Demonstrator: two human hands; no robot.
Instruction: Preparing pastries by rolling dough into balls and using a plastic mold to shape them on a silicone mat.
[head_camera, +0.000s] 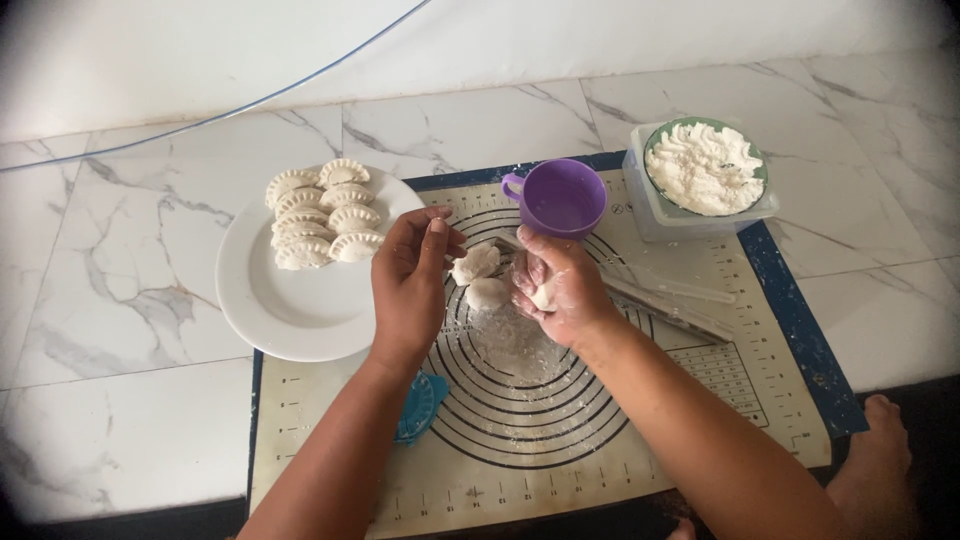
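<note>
Two forearms reach up from the bottom of the frame over a floured pastry mat on a marble worktop.

At centre frame the right hand is curled shut around a small dough piece; the left hand is loosely cupped with fingers bent, gripping nothing, just beside two dough lumps on the mat. Left of centre a white plate holds crimped dumplings. At upper right sits a bowl of white filling, a purple cup beside it. A blue dumpling press peeks from under the left wrist.
</note>
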